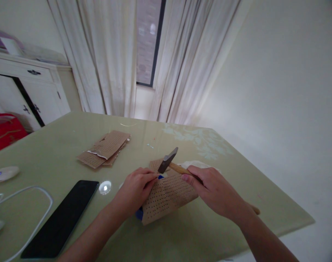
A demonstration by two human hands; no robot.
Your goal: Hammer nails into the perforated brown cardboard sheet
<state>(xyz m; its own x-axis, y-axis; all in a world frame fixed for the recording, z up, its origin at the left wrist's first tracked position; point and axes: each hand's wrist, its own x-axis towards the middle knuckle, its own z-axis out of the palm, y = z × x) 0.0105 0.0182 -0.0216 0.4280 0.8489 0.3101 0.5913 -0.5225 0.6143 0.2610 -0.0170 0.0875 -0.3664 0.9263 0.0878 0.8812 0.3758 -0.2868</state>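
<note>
My right hand is wrapped round the wooden handle of a small hammer. The hammer's dark metal head is just above a sheet of brown cardboard punched with rows of small holes. My left hand is at the sheet's left edge, thumb and fingertips pinched together close to the hammer head. What they pinch is too small or hidden to make out. Beneath the tilted cardboard, a blue object shows in part; most of it is covered.
Several torn pieces of similar cardboard lie stacked at the back left. A black tablet-like slab, a white cable and a white oval device are on the left. Part of a wooden handle shows behind my right forearm.
</note>
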